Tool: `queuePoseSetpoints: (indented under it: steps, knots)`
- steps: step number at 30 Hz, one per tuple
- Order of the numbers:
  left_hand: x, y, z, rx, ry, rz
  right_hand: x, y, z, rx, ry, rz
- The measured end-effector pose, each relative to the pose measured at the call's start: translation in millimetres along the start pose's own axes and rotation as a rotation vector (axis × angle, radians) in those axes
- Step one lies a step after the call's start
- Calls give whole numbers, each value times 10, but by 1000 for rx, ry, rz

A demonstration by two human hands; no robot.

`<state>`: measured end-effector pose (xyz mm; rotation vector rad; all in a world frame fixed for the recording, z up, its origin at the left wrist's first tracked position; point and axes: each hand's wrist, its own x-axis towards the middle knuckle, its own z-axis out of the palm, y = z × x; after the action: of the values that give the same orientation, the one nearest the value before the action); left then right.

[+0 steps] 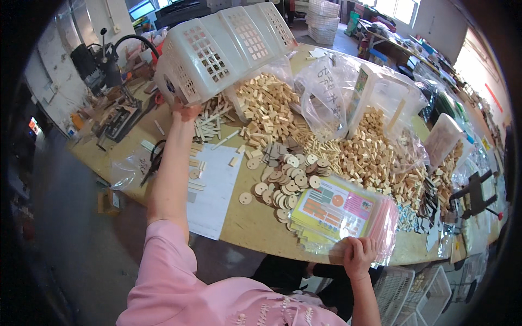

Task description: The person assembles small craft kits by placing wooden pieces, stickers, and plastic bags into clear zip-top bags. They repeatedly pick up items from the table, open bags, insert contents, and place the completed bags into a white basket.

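Note:
My left hand [186, 111] reaches far out at the left and grips the near end of a white plastic basket [217, 49]. The basket is tipped on its side above the table, its slotted wall toward me; its inside is hidden. My right hand [359, 256] is closed at the front edge of the table, fingers curled on the edge of a clear plastic bag. That bag belongs to a stack of bags with printed yellow and pink cards [334, 209]. Round wooden discs with holes [285, 182] lie loose beside the stack.
Wooden blocks [266, 100] are heaped behind the discs, with more blocks [367, 152] to the right. A white sheet [215, 201] lies at the left. Clear bags [321, 98] stand among the heaps. A black machine [106, 70] stands far left; crates [394, 290] sit below the table.

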<state>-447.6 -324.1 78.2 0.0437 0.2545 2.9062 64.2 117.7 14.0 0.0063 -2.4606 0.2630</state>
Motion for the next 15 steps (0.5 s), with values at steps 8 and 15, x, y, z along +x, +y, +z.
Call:
queuePoseSetpoints:
  steps: [8,15]
  knots:
    - [92,276,-237,21,-280,144,3,-25,42,14,1,22]
    - [-190,651,-112,409,-901,-40,-26,12,79,62,-23,19]
